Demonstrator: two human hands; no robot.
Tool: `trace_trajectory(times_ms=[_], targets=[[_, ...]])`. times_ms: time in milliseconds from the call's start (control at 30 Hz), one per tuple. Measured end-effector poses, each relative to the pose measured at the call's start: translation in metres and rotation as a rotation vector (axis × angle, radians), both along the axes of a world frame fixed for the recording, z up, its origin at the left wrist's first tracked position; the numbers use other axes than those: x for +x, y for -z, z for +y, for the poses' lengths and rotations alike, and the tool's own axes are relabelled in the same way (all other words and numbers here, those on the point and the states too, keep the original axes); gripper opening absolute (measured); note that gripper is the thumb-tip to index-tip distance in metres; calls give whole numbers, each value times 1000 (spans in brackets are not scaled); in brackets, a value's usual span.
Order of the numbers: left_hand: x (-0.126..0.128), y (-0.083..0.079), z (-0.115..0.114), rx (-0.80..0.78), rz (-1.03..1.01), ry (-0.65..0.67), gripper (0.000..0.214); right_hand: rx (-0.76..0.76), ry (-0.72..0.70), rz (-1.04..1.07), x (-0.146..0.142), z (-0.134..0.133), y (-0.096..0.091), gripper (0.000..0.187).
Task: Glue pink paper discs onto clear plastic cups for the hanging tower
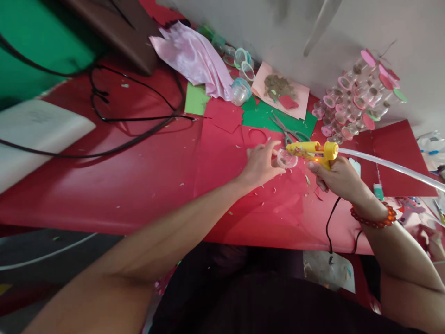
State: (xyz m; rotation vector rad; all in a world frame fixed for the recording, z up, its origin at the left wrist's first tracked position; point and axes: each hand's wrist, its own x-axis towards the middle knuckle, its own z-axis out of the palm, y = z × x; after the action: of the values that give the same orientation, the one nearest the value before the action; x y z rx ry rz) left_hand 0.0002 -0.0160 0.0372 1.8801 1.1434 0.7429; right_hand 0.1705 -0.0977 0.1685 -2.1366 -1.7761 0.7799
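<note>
Here, our left hand [261, 161] is pinching a small clear cup [288, 161] over the red paper [222, 162]; our right hand [335, 176] is gripping a yellow glue gun [321, 149], and we are pointing its long barrel leftward, tip near the cup's rim, contact unclear.

1 head cam, looks fwd & down past wearer's torso [250, 297] at red tbl [149, 181], fairly close; wall [389, 23] up top.

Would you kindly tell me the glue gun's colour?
The glue gun in the right hand is yellow, seen in the head view.
</note>
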Motion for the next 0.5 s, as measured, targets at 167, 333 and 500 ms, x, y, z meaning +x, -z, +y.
trace_trajectory(times_ms=[167,333,500], targets=[[0,4,1,8,-2,7,77,10,11,18,2,0,1,61],[0,10,2,37,-40,6,77,44,6,12,4,0,2,70],[0,9,2,17,-35,11,77,47,5,57,1,-1,2,68]])
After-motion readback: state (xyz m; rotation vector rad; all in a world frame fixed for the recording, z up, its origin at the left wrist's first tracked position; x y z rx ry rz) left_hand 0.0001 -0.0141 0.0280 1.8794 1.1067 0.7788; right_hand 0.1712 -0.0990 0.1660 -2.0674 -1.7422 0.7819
